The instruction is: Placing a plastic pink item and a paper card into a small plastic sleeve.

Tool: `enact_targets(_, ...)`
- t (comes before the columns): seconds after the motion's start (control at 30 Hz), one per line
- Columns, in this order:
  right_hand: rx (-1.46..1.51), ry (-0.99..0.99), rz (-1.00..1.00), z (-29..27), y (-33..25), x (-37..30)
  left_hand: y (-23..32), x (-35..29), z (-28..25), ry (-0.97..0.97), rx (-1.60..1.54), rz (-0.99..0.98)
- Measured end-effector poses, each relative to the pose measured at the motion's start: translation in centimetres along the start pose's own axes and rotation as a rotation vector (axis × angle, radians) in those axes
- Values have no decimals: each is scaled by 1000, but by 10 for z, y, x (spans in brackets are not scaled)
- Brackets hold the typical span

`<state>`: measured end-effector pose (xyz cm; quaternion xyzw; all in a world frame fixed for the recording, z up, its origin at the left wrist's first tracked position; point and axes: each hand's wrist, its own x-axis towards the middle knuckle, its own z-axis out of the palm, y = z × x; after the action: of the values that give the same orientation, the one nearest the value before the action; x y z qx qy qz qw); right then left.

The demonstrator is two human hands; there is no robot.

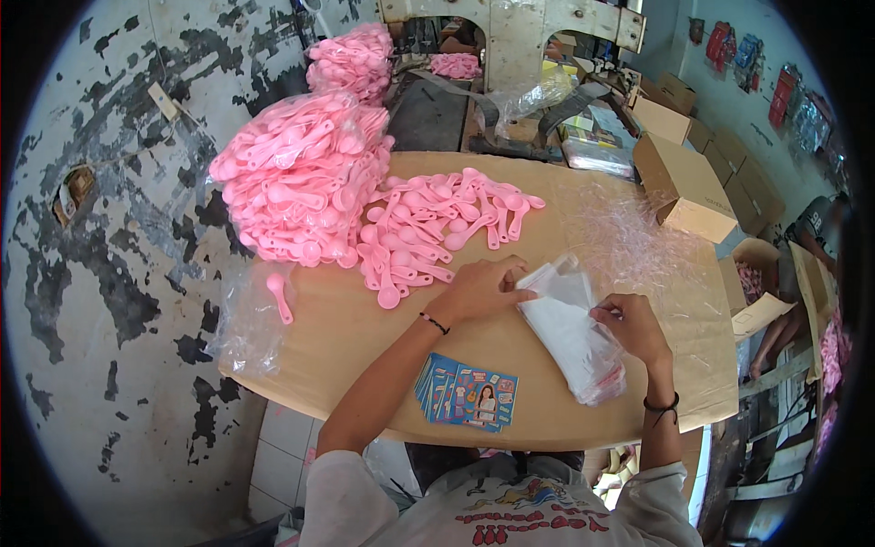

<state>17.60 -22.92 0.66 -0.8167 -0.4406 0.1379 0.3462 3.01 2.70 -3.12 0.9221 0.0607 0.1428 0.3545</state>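
A stack of clear plastic bags (570, 342) lies slanted on the brown-covered table, between my hands. At its upper left edge, my left hand (490, 287) pinches the plastic with thumb and forefinger. My right hand (635, 326) holds the right edge of the bags between its closed fingertips. Nearest to me lies a fanned stack of blue printed cards (469, 394). Beyond my left hand spreads a loose heap of pink plastic spoons (424, 219). A single pink spoon (279, 296) rests on clear plastic at the left.
Large clear bags full of pink spoons (296, 178) stand at the back left, against the peeling wall. Thin plastic strips (629, 219) litter the table's right side. Cardboard boxes (679, 182) crowd the back right. A person (816, 228) is partly visible at the far right.
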Motion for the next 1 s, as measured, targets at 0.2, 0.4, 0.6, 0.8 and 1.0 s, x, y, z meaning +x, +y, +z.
enact_targets(0.2, -53, 97, -71, -25, 5, 12, 7, 2, 7, 10, 116, 0)
enact_targets(0.4, -5, 177, -112, -53, -76, 39, 8, -2, 10, 182, 61, -9)
enact_targets(0.6, 42, -116, 28, -24, -28, 31, 17, 1, 2, 572, 67, 355)
enact_targets(0.8, 44, -192, 251, -4, 2, 14, 36, -6, 25, -10, 84, 750)
enact_targets(1.0, -82, 280, -205, -18, 38, 18, 37, -4, 35, 7, 86, 668)
